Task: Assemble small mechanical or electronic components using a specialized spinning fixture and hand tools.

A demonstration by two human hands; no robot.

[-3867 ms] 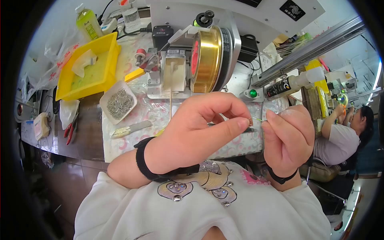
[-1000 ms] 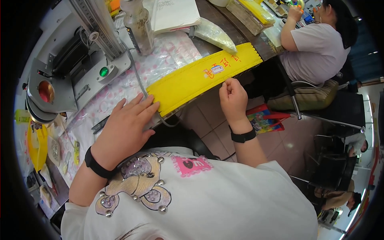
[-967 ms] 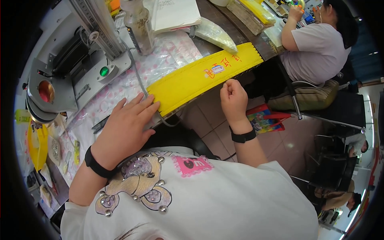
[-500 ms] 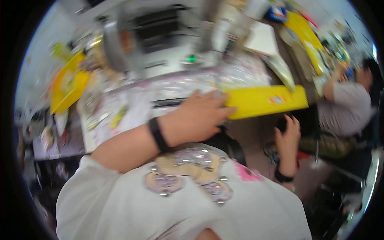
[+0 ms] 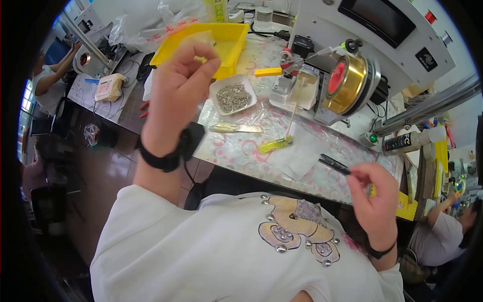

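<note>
My left hand (image 5: 183, 88) is raised in front of a yellow plastic bin (image 5: 234, 63). Its thumb and forefinger meet in a pinch; anything between them is too small to make out. Beside this hand stands a white square dish (image 5: 217, 106) with many small metal pieces (image 5: 233, 97) in it. At the right, my right hand (image 5: 375, 199) pinches one end of slim black tweezers (image 5: 334, 164) over the table's near edge. Between the hands, a flat metal-bladed tool (image 5: 236, 128) and a yellow-green tool (image 5: 275, 145) lie on the patterned table cover (image 5: 221, 151), near white tissue (image 5: 299, 153).
Behind the table stands a white machine (image 5: 322, 20) with a dark screen and a gold wire spool (image 5: 347, 83). A bottle (image 5: 410, 141) lies at the right. A yellow box (image 5: 406, 207) is beside my right hand. Co-workers sit at the far left and right.
My view has swung round, bringing the dish and bin nearer. My left hand has left the yellow box and risen at the left. My right hand, bare of tools before, now holds the tweezers.
</note>
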